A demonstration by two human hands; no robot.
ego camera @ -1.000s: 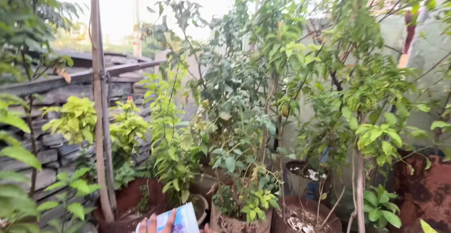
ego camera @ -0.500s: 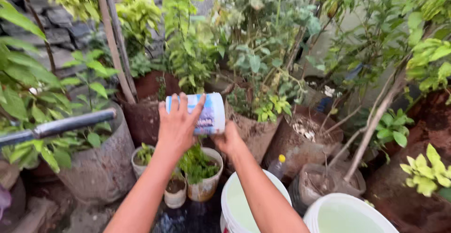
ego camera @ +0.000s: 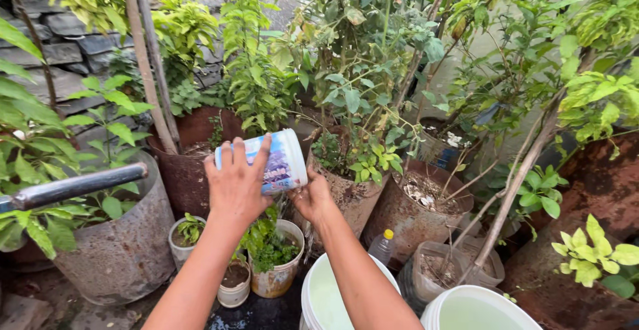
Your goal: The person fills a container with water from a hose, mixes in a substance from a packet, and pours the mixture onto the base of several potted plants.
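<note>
left hand (ego camera: 234, 180): fingers wrapped over white plastic jar (ego camera: 273, 162) (blue label, lying sideways), centre frame | right hand (ego camera: 311, 197): cupping jar's underside, fingers hidden | below: small pot of greens (ego camera: 276, 263) | lower right: two white buckets (ego camera: 326, 297)

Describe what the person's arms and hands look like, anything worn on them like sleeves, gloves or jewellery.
Both forearms are bare as far as the view shows: no sleeves, no gloves. The left hand and right hand show no rings, watch or bracelet on the visible sides. The arms are slim, entering from the bottom edge.
</note>
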